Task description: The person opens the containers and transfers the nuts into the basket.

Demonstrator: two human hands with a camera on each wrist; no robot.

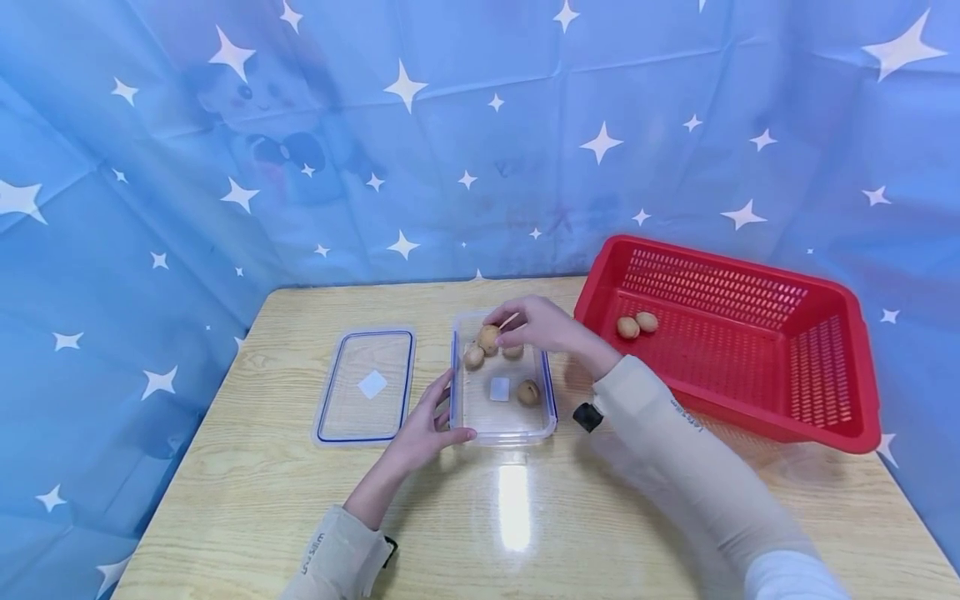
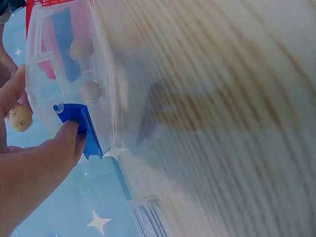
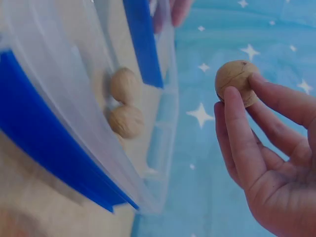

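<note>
Here's my right hand (image 1: 543, 322), thumb and fingertips pinched firmly on a walnut (image 3: 236, 81), and it's up above the rim of the clear plastic container (image 1: 501, 421), over its far half! Down on the container floor, it's one walnut (image 1: 473, 357) to the left of my pinch, another (image 1: 513, 350) just to its right, and a third walnut (image 1: 528, 392) nearer to me, right beside the white label (image 1: 499, 389). Over to my left hand (image 1: 423, 429), and it's fingers apart, thumb at the near end of the container, the others against its left side; the left wrist view catches fingertips right on a blue clip (image 2: 93, 140). Just beyond that left hand and off to its left, the clear lid (image 1: 365, 385) with the blue seal lies flat on the wooden table (image 1: 262, 467), a white square sticker (image 1: 372, 384) in the middle of it. Swing out to the right of my pinch, and there's the red plastic basket (image 1: 806, 375), slotted walls and all, with two walnuts (image 1: 627, 327) side by side near the end closest to my right hand. Behind everything, beyond both hands, hangs a blue curtain (image 1: 450, 150) scattered with white stars!
</note>
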